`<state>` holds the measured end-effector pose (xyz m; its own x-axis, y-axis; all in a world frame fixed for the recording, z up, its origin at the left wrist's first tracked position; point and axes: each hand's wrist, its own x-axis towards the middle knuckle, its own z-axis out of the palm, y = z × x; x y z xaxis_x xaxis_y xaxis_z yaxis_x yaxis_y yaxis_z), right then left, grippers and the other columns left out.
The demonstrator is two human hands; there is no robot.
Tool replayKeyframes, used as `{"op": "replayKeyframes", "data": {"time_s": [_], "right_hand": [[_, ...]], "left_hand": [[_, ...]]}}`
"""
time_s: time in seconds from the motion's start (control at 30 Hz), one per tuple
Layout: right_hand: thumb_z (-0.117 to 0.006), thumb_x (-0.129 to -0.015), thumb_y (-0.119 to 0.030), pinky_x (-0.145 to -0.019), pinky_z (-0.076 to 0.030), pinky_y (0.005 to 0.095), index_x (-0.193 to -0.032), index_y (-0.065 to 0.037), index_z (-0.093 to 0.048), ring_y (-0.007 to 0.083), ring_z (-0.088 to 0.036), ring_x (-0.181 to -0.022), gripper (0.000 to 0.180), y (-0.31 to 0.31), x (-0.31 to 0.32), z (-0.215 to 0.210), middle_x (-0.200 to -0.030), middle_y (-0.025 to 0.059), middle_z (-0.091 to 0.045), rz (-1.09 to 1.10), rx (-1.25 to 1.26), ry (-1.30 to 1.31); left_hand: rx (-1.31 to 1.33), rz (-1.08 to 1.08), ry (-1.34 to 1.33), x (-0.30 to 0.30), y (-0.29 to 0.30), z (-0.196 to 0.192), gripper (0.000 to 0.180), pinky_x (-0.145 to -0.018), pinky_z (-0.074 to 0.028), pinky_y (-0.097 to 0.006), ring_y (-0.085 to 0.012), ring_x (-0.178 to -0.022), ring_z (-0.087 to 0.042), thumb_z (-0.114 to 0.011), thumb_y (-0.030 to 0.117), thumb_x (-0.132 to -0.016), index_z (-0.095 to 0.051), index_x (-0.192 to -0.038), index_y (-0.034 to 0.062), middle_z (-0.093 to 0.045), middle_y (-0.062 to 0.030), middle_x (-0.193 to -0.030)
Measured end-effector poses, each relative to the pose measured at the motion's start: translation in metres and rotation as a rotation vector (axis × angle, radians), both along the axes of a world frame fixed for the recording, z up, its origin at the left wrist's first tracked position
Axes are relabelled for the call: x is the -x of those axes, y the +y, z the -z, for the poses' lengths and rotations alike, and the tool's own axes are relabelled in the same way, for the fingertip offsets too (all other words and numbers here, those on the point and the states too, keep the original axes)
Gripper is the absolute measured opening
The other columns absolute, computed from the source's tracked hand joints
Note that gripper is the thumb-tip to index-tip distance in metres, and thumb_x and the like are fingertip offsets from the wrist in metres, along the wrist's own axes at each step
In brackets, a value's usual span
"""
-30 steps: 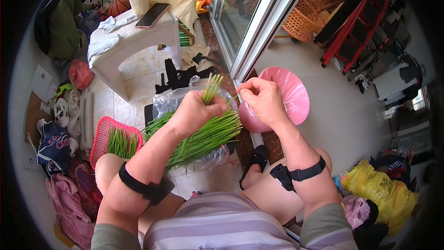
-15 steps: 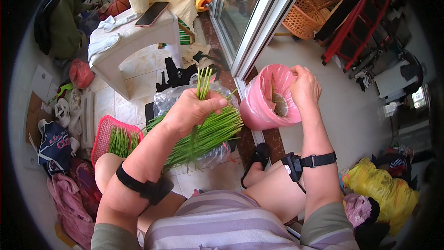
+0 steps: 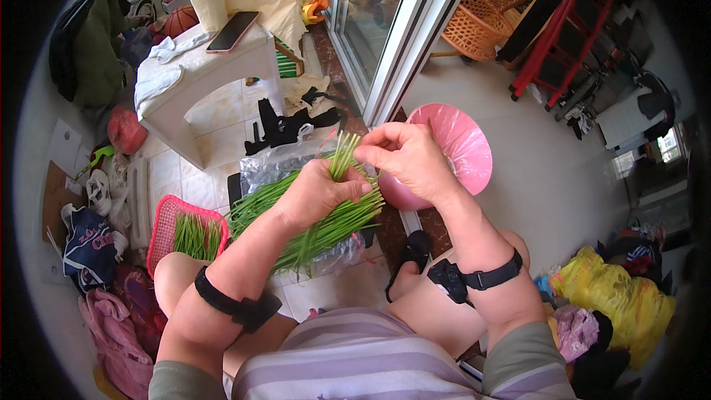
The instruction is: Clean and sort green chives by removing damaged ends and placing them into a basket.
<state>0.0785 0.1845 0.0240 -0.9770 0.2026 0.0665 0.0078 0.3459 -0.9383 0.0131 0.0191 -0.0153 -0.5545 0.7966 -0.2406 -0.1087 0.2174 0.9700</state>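
Observation:
My left hand [image 3: 326, 191] is closed round a small bunch of thin green chives [image 3: 342, 154], their pale cut ends pointing up and away from me. At those ends, the thumb and forefinger of my right hand [image 3: 407, 157] pinch together at a stalk; the exact piece is partly hidden by my fingers. Below my hands, a large heap of loose chives [image 3: 289, 207] lies across a clear plastic bag [image 3: 270, 161] on the floor. To the left, a pink mesh basket [image 3: 164, 231] holds more chives [image 3: 195, 235]. My right wrist passes in front of a pink lined bin [image 3: 468, 150].
A white stool [image 3: 189, 74] at the far left bears a paper roll [image 3: 207, 1], a phone [image 3: 233, 32] and cloths. Black cloth pieces [image 3: 285, 124] lie beyond the heap. A sliding door frame [image 3: 396, 55] stands behind the bin. A yellow bag [image 3: 611, 296] sits at the right.
My right hand has moved left from the bin's rim to the bunch in my left hand. The left hand has shifted slightly, still holding the chives.

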Motion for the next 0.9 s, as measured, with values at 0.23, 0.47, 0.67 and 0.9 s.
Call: {"op": "replayKeyframes", "data": {"time_s": [0.23, 0.47, 0.67, 0.9], "right_hand": [[-0.065, -0.081, -0.016, -0.060, -0.047, 0.0313, -0.084, 0.003, -0.066, 0.0152, -0.061, -0.064, 0.019, 0.001, 0.002, 0.003, -0.071, 0.0114, -0.065, 0.013, -0.188, -0.069], [-0.057, -0.086, -0.014, -0.065, -0.044, 0.0398, -0.082, 0.002, -0.056, 0.0349, -0.058, -0.075, 0.017, -0.002, 0.005, 0.013, -0.077, 0.0171, -0.057, -0.015, -0.415, 0.186], [-0.056, -0.087, -0.014, -0.064, -0.045, 0.0382, -0.081, 0.001, -0.055, 0.0319, -0.058, -0.071, 0.016, 0.004, 0.001, 0.013, -0.076, 0.0146, -0.057, -0.008, -0.221, 0.169], [-0.062, -0.082, -0.015, -0.059, -0.046, 0.0331, -0.080, 0.001, -0.063, 0.0224, -0.061, -0.064, 0.017, 0.008, -0.002, 0.015, -0.072, 0.0130, -0.061, 0.035, -0.243, 0.129]], "left_hand": [[0.008, 0.062, 0.025, 0.001, 0.003, -0.002, 0.016, -0.048, -0.033, -0.022, -0.0040, -0.055, -0.042, -0.070, 0.021, -0.084, -0.065, -0.080, 0.0062, -0.056, 0.0045, -0.066], [0.014, 0.057, -0.088, 0.002, 0.002, -0.003, 0.018, -0.042, -0.028, -0.021, -0.0041, -0.049, -0.040, -0.070, 0.023, -0.084, -0.064, -0.081, 0.0070, -0.054, 0.0039, -0.065], [-0.036, 0.003, -0.334, 0.002, 0.003, -0.012, 0.014, -0.041, -0.023, -0.021, -0.0040, -0.045, -0.037, -0.069, 0.018, -0.084, -0.061, -0.084, 0.0060, -0.054, 0.0019, -0.067], [-0.043, 0.008, -0.373, 0.001, 0.000, -0.005, 0.016, -0.041, -0.023, -0.021, -0.0038, -0.046, -0.038, -0.069, 0.019, -0.085, -0.061, -0.084, 0.0054, -0.053, 0.0024, -0.067]]}}
